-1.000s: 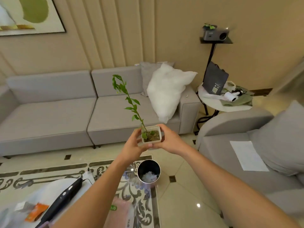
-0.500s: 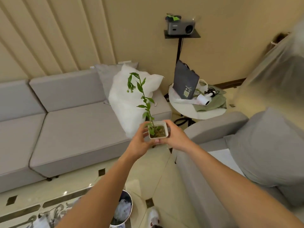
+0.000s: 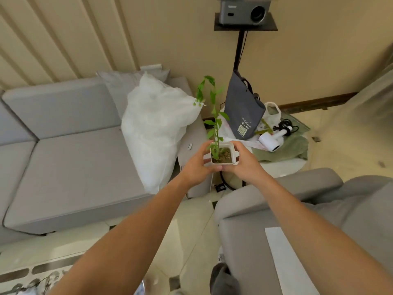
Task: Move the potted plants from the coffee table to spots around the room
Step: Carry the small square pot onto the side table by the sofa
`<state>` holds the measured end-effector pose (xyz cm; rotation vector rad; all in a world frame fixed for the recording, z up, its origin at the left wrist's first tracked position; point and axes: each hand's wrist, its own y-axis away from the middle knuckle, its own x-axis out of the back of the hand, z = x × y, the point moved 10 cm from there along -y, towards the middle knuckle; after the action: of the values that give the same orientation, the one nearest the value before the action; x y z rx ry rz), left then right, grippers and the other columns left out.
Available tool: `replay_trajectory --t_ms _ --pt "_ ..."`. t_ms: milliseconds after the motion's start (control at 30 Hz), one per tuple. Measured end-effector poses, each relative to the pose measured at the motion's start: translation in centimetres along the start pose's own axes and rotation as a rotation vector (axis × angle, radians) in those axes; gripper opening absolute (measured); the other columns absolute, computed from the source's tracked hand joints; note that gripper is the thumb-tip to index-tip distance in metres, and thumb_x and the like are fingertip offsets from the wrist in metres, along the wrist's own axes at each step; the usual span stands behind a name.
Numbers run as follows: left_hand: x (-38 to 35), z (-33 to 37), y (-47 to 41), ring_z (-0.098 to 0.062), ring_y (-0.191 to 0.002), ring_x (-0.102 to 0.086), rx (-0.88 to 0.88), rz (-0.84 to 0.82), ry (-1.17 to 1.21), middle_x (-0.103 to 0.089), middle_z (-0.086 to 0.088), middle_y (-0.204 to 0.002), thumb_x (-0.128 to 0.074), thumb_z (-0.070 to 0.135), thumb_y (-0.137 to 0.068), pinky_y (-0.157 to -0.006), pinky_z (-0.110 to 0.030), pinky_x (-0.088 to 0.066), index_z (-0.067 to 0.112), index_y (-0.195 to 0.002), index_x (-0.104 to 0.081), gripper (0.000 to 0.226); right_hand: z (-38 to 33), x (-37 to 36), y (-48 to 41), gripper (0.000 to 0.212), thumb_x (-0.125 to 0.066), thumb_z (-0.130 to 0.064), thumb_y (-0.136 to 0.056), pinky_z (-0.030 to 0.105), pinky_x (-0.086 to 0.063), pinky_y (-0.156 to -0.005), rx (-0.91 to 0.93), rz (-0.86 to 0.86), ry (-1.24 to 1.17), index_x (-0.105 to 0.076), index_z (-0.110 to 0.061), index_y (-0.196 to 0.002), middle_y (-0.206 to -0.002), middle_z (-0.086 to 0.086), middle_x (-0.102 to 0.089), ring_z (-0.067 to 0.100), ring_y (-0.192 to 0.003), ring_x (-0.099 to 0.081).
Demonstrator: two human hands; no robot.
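We've carried the potted plant (image 3: 224, 155) closer to the round bench (image 3: 280, 167), which is now just past our right hand (image 3: 244, 161). The pot's upright in the air between both hands. Our left hand (image 3: 195, 167) and right hand are both curled around its sides, with a grey bag (image 3: 242, 111) beyond.

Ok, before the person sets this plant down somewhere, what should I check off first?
1. Grip: left hand and right hand hold the white pot from both sides: ok.
2. Pot level, soil in: ok.
3. Clearance of plant stem from grey bag: cannot tell; they overlap in view.
4. Free room on round side table: cannot tell; bag, green cloth and white device cover most, only the near edge is bare.
5. Pot's underside dry: cannot tell, hidden.
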<state>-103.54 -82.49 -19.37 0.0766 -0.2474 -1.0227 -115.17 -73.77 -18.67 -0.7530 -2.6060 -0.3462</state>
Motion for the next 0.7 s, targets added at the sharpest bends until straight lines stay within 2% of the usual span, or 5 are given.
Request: replay_trajectory --t_ms 100,233,367,600,700 --pt "-1.5 -1.4 -6.4 -0.012 -0.118 -0.057 0.071 0.049 -0.023 -0.053 0.013 -0.133 -0.079 0.012 -0.086 -0.091 -0.017 -0.052 0.031 -0.149 -0.037 0.078 3.2 2.4 -5.8 0.068 -0.094 -0.026 -0.066 0.004 -0.046 -0.065 0.008 -0.041 -0.009 -0.053 -0.038 -0.119 -0.106 -0.023 -0.066 -0.014 -0.092 -0.062" --pt "-3.6 -3.6 -14.0 -0.024 -0.116 -0.066 0.129 0.072 -0.117 -0.056 0.0 -0.142 -0.08 0.011 -0.084 -0.102 -0.047 -0.054 0.025 -0.148 -0.042 0.076 8.3 5.2 -11.8 0.073 -0.095 -0.026 -0.064 0.006 -0.046 -0.068 -0.016 -0.051 -0.028 -0.053 -0.036 -0.123 -0.11 -0.021 -0.065 -0.008 -0.098 -0.062" --pt "-5.5 -5.4 -19.8 -0.027 -0.115 -0.067 0.165 0.098 -0.191 -0.06 -0.001 -0.136 -0.081 0.012 -0.083 -0.104 -0.05 -0.051 0.025 -0.148 -0.04 0.078 13.4 7.3 -16.6 0.077 -0.094 -0.02 -0.065 0.001 -0.044 -0.066 -0.058 -0.048 -0.047 -0.053 -0.037 -0.128 -0.109 -0.026 -0.061 -0.012 -0.094 -0.059" --pt "-7.4 -12.6 -27.8 0.016 -0.08 -0.067 0.21 0.119 -0.131 -0.06 0.02 -0.113 -0.076 -0.006 -0.084 -0.069 -0.003 -0.05 0.014 -0.144 -0.044 0.071 21.5 7.0 -23.6 0.076 -0.092 -0.017 -0.07 0.01 -0.04 -0.069 -0.077 -0.059 -0.019 -0.051 -0.035 -0.133 -0.123 -0.008 -0.061 0.004 -0.096 -0.057" --pt "-8.0 -16.0 -30.1 0.0 -0.095 -0.071 0.227 0.107 -0.106 -0.063 -0.006 -0.128 -0.074 -0.011 -0.083 -0.082 -0.028 -0.061 0.01 -0.144 -0.042 0.071 25.0 5.9 -25.4 0.077 -0.09 -0.013 -0.072 0.023 -0.052 -0.08 -0.082 -0.058 -0.056 -0.05 -0.034 -0.133 -0.125 -0.004 -0.062 0.018 -0.11 -0.059"
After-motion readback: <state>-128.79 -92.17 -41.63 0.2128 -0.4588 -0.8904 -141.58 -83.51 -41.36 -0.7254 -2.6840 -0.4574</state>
